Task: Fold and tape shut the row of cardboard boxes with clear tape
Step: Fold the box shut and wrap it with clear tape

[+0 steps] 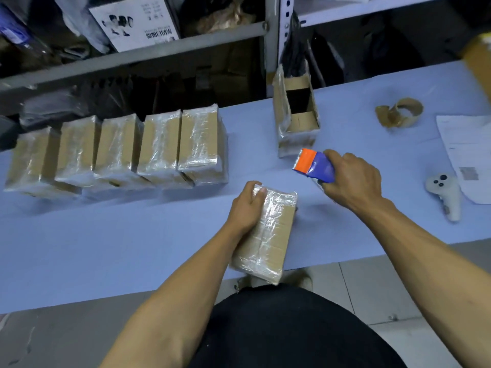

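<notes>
Table: blue surface in front of metal shelves.
Row: five taped boxes along the far left edge.
Open box: upright at the far edge.
Near box: taped, at the near edge, left hand gripping it.
Tape dispenser: clasped in right hand.
</notes>
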A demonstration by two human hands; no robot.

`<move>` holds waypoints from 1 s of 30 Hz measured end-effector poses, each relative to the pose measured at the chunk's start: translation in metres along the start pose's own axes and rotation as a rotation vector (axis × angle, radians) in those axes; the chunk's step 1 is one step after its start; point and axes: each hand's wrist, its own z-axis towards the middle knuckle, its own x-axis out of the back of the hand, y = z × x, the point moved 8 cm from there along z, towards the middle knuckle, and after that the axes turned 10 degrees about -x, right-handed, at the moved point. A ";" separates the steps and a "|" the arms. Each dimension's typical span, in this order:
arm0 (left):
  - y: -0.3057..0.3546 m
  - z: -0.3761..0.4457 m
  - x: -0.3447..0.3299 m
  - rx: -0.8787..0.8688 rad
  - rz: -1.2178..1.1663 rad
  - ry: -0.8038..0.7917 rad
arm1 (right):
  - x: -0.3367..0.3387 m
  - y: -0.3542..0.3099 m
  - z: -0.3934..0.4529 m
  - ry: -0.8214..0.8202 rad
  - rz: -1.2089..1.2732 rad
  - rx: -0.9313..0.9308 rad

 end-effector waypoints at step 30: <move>0.062 0.023 0.060 -0.136 -0.218 0.173 | 0.038 -0.026 -0.031 -0.035 0.227 0.207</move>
